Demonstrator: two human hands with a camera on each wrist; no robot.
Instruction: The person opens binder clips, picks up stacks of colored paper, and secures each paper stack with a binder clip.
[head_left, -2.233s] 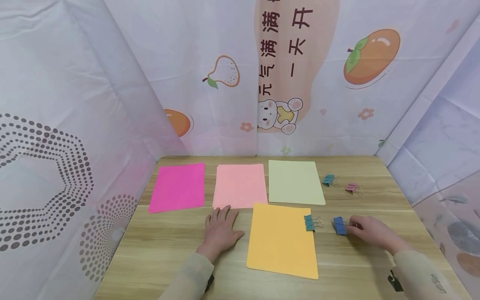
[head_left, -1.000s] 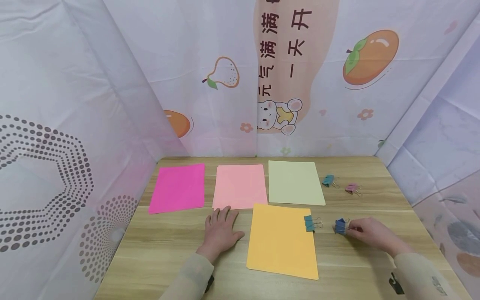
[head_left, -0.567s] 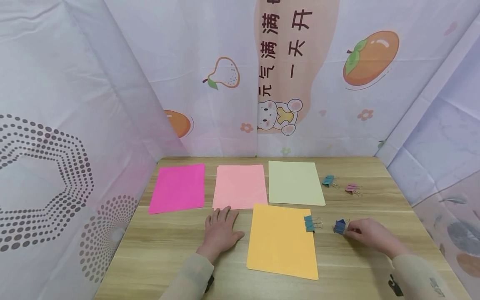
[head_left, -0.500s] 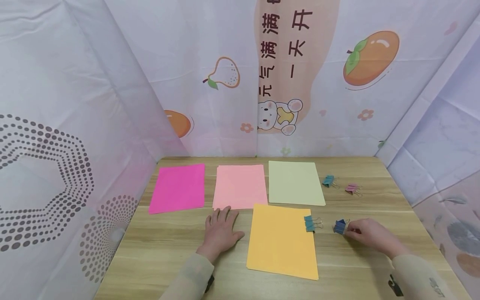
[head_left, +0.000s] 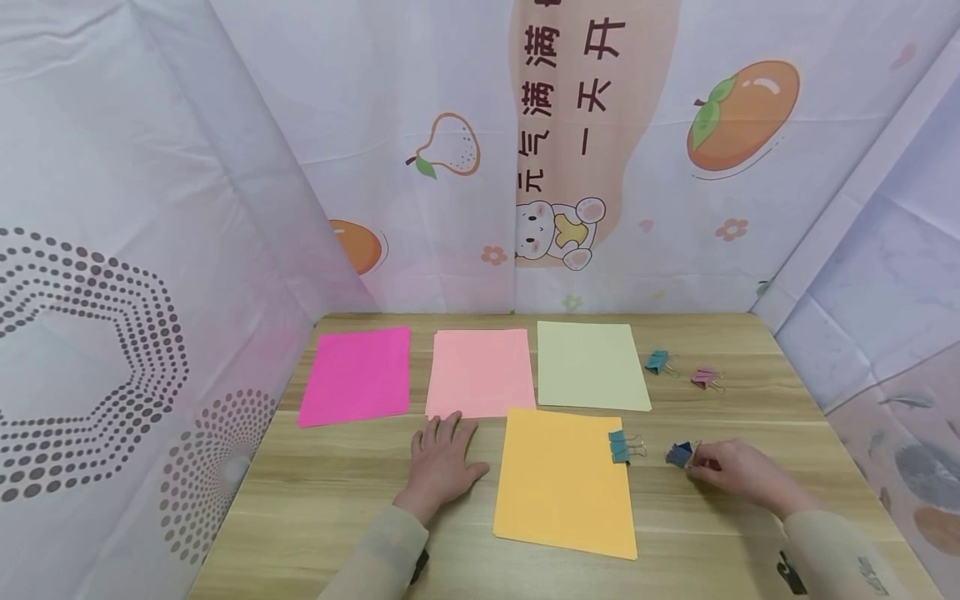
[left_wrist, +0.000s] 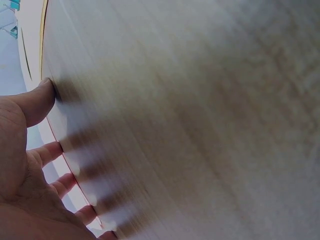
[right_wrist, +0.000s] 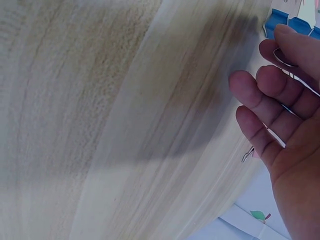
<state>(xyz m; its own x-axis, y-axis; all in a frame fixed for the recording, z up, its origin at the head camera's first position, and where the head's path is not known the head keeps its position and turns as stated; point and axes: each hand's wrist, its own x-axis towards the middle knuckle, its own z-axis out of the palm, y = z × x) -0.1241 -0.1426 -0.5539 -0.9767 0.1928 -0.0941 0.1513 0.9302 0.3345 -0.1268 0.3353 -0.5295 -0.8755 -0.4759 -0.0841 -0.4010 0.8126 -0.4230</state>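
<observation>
At the right of the table, my right hand (head_left: pixel 738 471) pinches a blue binder clip (head_left: pixel 680 454) by its wire handles between thumb and index finger. In the right wrist view the clip's blue body (right_wrist: pixel 276 21) shows beyond the thumb, and the other fingers bend loosely. My left hand (head_left: pixel 442 465) rests with fingers spread on the table, left of a stack of orange paper (head_left: pixel 562 492). Its fingertips lie just below a stack of salmon-pink paper (head_left: pixel 480 372). A teal binder clip (head_left: pixel 619 447) grips the orange stack's right edge, its wire handles pointing right.
Along the back of the wooden table (head_left: pixel 322 492) lie a magenta paper stack (head_left: pixel 356 375) and a pale green one (head_left: pixel 591 365). Right of the green stack sit another teal binder clip (head_left: pixel 657 361) and a pink one (head_left: pixel 705 377). Printed cloth hangs behind and at both sides.
The blue binder clip has turned and tilted in my right hand's fingers, while that hand shifted only slightly. My left hand and the papers have stayed in place.
</observation>
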